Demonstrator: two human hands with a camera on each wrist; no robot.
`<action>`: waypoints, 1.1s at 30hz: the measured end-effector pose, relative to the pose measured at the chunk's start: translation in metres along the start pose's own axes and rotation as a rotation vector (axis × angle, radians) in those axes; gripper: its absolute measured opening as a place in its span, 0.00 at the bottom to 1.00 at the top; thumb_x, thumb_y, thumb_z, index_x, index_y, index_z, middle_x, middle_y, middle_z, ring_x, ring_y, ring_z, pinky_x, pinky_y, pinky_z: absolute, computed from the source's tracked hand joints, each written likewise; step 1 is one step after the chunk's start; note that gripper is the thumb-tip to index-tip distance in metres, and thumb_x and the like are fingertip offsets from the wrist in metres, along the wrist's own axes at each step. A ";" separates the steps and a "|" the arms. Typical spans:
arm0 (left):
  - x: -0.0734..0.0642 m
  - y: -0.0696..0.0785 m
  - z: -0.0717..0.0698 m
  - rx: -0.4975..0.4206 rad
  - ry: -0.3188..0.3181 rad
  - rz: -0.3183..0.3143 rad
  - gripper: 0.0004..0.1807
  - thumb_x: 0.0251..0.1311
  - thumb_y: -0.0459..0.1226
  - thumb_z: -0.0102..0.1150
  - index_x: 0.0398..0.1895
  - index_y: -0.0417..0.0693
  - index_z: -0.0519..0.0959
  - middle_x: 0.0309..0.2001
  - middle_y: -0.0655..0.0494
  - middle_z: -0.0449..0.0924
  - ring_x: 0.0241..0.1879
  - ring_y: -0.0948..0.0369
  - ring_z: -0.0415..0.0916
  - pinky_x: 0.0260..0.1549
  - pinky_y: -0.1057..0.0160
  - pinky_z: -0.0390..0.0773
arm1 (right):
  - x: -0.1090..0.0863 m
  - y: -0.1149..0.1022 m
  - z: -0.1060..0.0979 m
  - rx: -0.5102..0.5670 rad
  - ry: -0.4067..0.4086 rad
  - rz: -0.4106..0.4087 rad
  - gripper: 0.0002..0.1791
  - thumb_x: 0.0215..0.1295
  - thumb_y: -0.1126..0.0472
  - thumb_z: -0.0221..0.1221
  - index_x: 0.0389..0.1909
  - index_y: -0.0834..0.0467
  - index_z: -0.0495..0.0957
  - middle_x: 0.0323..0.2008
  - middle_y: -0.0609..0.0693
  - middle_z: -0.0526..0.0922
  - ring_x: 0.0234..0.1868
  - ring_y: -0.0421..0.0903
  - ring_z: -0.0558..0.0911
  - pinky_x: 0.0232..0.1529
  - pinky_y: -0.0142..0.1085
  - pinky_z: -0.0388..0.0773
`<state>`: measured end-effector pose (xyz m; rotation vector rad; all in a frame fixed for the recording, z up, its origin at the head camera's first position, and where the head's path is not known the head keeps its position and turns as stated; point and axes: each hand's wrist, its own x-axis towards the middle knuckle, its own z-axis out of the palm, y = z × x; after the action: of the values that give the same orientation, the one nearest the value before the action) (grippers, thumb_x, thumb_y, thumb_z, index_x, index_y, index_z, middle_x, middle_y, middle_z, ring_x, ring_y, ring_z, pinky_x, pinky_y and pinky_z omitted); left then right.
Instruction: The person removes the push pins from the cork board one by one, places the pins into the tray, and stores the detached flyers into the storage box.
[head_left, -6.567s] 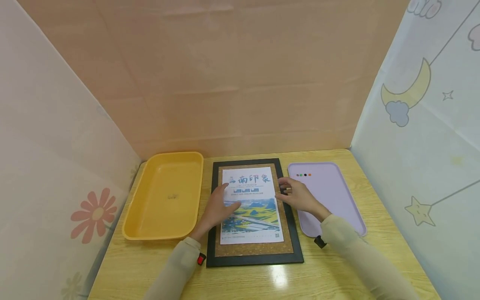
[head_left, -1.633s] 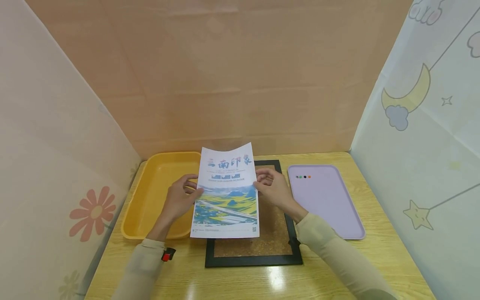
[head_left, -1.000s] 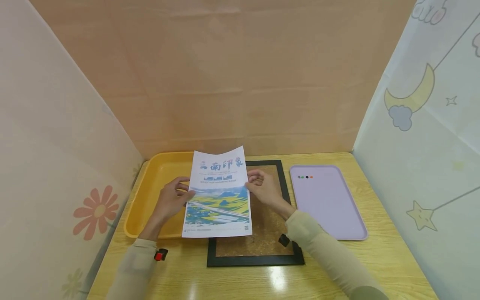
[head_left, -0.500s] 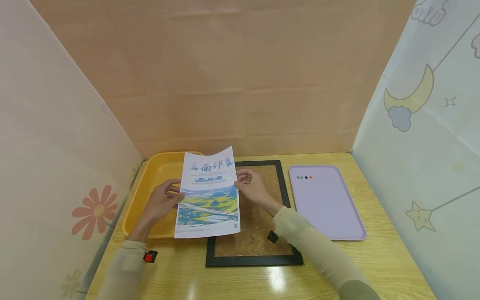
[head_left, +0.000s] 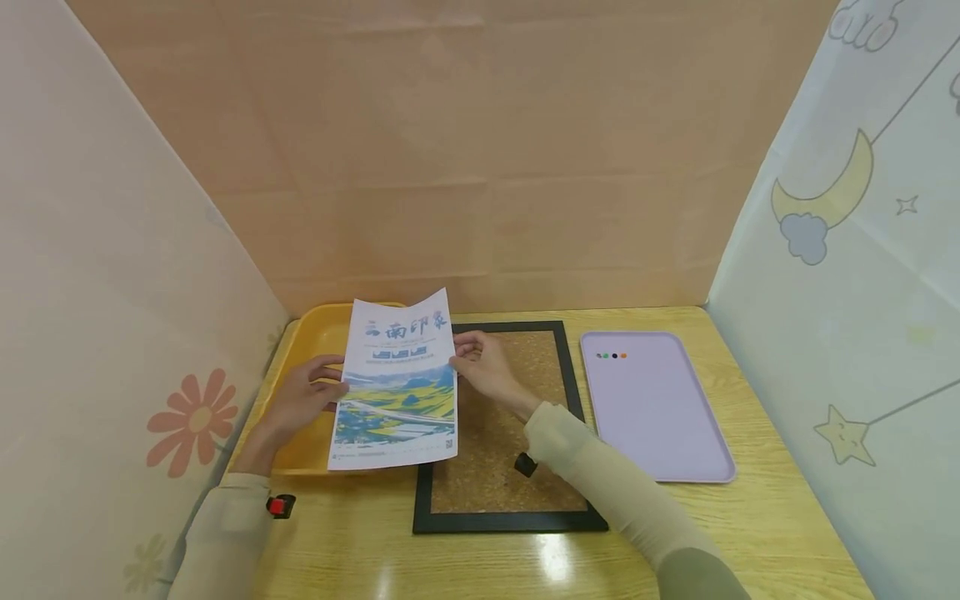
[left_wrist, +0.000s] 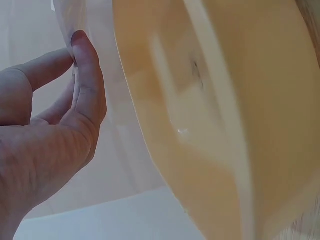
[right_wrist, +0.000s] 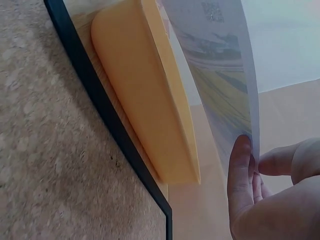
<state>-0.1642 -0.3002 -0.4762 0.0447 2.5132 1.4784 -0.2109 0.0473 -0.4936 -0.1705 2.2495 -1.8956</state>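
A printed poster sheet (head_left: 395, 383) with Chinese lettering and a green-blue landscape is held up in the air, slightly bowed. My left hand (head_left: 300, 398) pinches its left edge between thumb and fingers. On the opposite edge, my right hand (head_left: 487, 371) pinches the paper the same way. Below the sheet, the yellow tray (head_left: 288, 454) is partly covered by it. The black-framed cork board (head_left: 525, 483) lies to the right, under my right forearm. In the right wrist view the poster (right_wrist: 220, 85) hangs above the tray's side wall (right_wrist: 145, 100), apart from it.
At the right lies a lilac tray (head_left: 660, 408) with several small coloured dots, likely pin heads, in its upper left corner (head_left: 611, 356). Wood-grain table (head_left: 337, 550) runs along the front. Printed walls enclose the left and right sides, with a tan backdrop behind.
The poster lay on the cork board earlier. It has since been lifted by both hands and carried left, now mostly over the yellow tray. The board and trays have stayed put.
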 end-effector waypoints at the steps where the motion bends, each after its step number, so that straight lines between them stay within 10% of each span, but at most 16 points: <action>1: 0.002 -0.002 -0.002 -0.002 -0.007 -0.008 0.35 0.83 0.35 0.63 0.86 0.39 0.65 0.70 0.30 0.79 0.55 0.48 0.91 0.49 0.60 0.95 | 0.001 0.000 0.001 0.002 -0.003 0.001 0.22 0.77 0.67 0.67 0.68 0.65 0.80 0.52 0.58 0.84 0.47 0.48 0.89 0.58 0.52 0.93; 12: 0.003 -0.005 -0.024 0.088 0.001 -0.050 0.35 0.84 0.37 0.62 0.87 0.41 0.64 0.72 0.30 0.79 0.58 0.45 0.90 0.53 0.57 0.95 | 0.009 -0.009 0.020 0.028 -0.023 0.001 0.20 0.77 0.67 0.66 0.66 0.65 0.81 0.49 0.55 0.83 0.47 0.46 0.88 0.50 0.37 0.90; 19: 0.011 -0.013 -0.038 0.067 -0.030 -0.049 0.37 0.85 0.37 0.62 0.89 0.41 0.61 0.73 0.30 0.77 0.58 0.47 0.90 0.52 0.62 0.94 | 0.016 -0.012 0.036 0.130 -0.051 0.022 0.20 0.78 0.71 0.64 0.68 0.67 0.78 0.45 0.52 0.80 0.43 0.50 0.87 0.55 0.58 0.95; 33: 0.013 -0.023 -0.066 0.125 -0.069 -0.104 0.40 0.86 0.40 0.60 0.92 0.42 0.56 0.77 0.28 0.72 0.59 0.48 0.88 0.57 0.57 0.94 | 0.029 -0.020 0.066 0.128 -0.024 0.074 0.21 0.78 0.71 0.65 0.68 0.66 0.81 0.47 0.55 0.82 0.48 0.58 0.88 0.61 0.63 0.91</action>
<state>-0.1885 -0.3671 -0.4676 -0.0137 2.5091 1.2583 -0.2254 -0.0256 -0.4869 -0.0898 2.0810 -1.9797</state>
